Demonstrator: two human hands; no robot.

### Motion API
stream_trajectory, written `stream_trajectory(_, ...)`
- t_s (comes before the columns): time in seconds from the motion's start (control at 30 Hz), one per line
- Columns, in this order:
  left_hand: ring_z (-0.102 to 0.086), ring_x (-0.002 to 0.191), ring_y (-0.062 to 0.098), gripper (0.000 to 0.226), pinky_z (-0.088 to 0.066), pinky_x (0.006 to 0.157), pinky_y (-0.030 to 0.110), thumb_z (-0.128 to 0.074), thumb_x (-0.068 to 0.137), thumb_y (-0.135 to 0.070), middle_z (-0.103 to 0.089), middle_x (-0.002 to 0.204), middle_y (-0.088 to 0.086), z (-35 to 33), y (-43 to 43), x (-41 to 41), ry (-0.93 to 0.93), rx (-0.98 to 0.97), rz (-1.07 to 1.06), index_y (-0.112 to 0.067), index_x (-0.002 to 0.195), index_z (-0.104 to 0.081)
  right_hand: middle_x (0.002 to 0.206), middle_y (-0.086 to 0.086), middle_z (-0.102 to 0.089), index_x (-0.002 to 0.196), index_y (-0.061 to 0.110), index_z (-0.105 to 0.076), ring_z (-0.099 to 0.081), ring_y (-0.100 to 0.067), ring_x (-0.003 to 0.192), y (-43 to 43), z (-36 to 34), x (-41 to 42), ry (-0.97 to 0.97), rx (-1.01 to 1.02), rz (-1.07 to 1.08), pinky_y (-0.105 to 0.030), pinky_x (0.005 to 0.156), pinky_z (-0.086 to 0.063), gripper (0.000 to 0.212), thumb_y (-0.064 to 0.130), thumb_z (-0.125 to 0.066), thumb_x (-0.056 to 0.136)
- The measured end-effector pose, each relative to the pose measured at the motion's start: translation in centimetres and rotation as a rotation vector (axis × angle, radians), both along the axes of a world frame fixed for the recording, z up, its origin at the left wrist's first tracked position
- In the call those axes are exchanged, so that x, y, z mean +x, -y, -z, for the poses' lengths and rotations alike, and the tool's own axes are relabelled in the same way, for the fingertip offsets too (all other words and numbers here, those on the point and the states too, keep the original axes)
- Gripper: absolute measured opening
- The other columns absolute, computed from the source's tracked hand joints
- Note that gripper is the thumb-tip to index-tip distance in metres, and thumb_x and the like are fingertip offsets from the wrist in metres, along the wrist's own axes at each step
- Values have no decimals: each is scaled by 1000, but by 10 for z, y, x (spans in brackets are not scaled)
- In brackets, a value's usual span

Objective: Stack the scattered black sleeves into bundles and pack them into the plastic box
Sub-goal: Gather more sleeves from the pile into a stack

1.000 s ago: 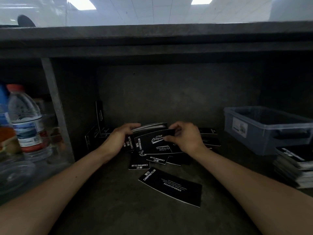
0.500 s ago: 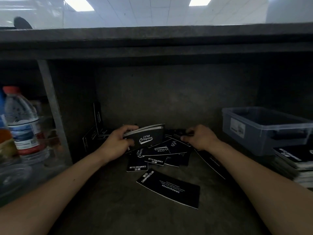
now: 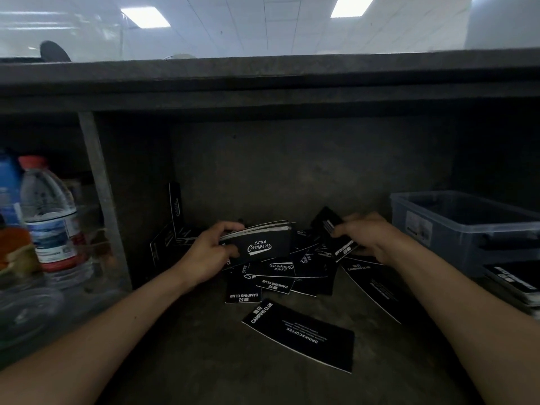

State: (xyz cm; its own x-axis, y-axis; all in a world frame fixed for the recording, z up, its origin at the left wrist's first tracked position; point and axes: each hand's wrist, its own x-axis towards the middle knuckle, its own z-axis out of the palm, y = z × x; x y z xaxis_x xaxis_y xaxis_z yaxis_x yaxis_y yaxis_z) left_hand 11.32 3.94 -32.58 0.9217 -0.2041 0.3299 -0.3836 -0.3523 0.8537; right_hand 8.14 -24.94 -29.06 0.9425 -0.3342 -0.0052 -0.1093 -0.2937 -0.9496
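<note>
1.0 s ago the right hand (image 3: pixel 369 238) was at the bundle (image 3: pixel 260 228) gripped in the left hand (image 3: pixel 209 255), laying 1 front sleeve (image 3: pixel 264 247) against its face. That front sleeve now sits flush on the bundle, "Club Camping" print outward. 0.5 s ago the right hand had moved off to the right and lay low over the scattered pile (image 3: pixel 292 273). It now pinches 1 loose sleeve (image 3: pixel 331 229), raised at a tilt above the pile and apart from the bundle.
</note>
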Motion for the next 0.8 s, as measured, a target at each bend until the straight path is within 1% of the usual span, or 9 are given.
stream_trajectory(0.1,-63,94,4,48,-50,68,5,-59,85,13,-63,124,4,0,0,0,-12,-15,19,-16,124,-59,90,-4,-63,115,14,-58,-61,-14,73,-6,-5,-5,115,155,17,-24,51,-52,40,0,-71,79)
stream_trajectory(0.17,-64,95,5,50,-51,70,6,-59,86,13,-63,125,3,0,-1,-1,-22,-24,36,-17,127,-59,99,1,-61,118,21,-55,-62,-14,83,-11,-7,-8,172,194,-16,-26,50,-54,48,0,-70,78)
stream_trajectory(0.33,-61,108,2,52,-50,79,7,-62,84,12,-62,127,-4,1,-1,-1,1,9,55,-21,125,-60,98,-10,-73,104,7,-69,-74,-22,78,-24,-7,-13,116,50,-225,-29,54,-57,17,12,-69,88)
stream_trajectory(0.43,-60,110,2,52,-49,79,4,-63,84,12,-60,128,-5,0,-1,0,15,32,51,-21,124,-60,100,-19,-74,108,4,-65,-75,-27,84,-29,-8,-14,102,24,-349,-28,52,-54,27,25,-50,100)
stream_trajectory(0.5,-59,109,1,53,-49,82,5,-63,84,11,-60,129,-4,0,-1,-1,26,54,43,-21,126,-60,96,-18,-75,111,5,-62,-75,-27,80,-31,-10,-16,121,24,-413,-25,46,-49,30,23,-39,103)
stream_trajectory(0.6,-63,101,0,56,-52,81,7,-65,83,12,-64,124,-2,-2,-2,-4,23,68,40,-18,130,-58,78,-13,-72,108,3,-66,-63,-16,51,-32,-1,-14,256,-185,-420,-20,39,-39,17,9,-51,100)
stream_trajectory(0.67,-67,91,-5,62,-52,75,7,-70,80,11,-65,117,-7,-3,-1,-8,15,84,60,-16,134,-56,66,-8,-69,106,5,-67,-55,-14,41,-35,9,-10,319,-288,-424,-21,42,-41,15,13,-64,95)
stream_trajectory(0.73,-66,88,-12,68,-50,73,5,-75,77,11,-65,115,-10,-3,-1,-10,23,99,85,-17,135,-54,60,-1,-69,109,18,-68,-56,-12,41,-38,18,-6,341,-425,-361,-23,50,-46,23,26,-73,88)
stream_trajectory(0.8,-66,91,-12,74,-50,75,5,-83,72,5,-66,116,-10,-4,-2,-11,27,102,99,-19,135,-53,62,9,-69,113,32,-65,-62,-4,53,-41,20,-4,350,-686,-197,-25,62,-52,37,44,-77,81)
